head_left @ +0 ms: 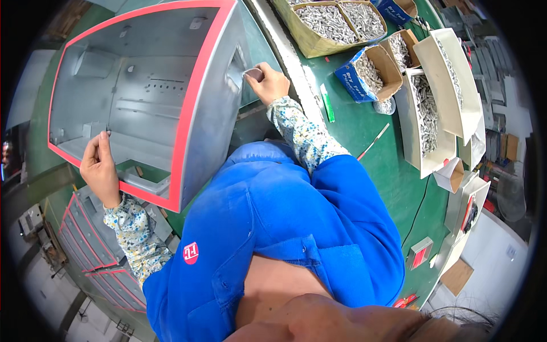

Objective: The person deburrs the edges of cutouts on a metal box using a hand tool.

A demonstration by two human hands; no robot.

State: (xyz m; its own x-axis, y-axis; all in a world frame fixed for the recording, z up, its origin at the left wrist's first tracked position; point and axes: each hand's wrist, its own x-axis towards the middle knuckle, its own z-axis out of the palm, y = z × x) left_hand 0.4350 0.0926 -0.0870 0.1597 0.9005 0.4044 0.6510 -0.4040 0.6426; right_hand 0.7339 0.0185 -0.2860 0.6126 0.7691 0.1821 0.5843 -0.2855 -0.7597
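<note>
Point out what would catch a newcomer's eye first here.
Most striking is the big grey metal box with a bright red-pink rim at upper left, the bare left hand at its lower rim and the bare right hand pinching a small brownish-grey piece beside its side cutout. Next come the long cream open bins of small grey pieces, at upper right on the green tabletop.
</note>
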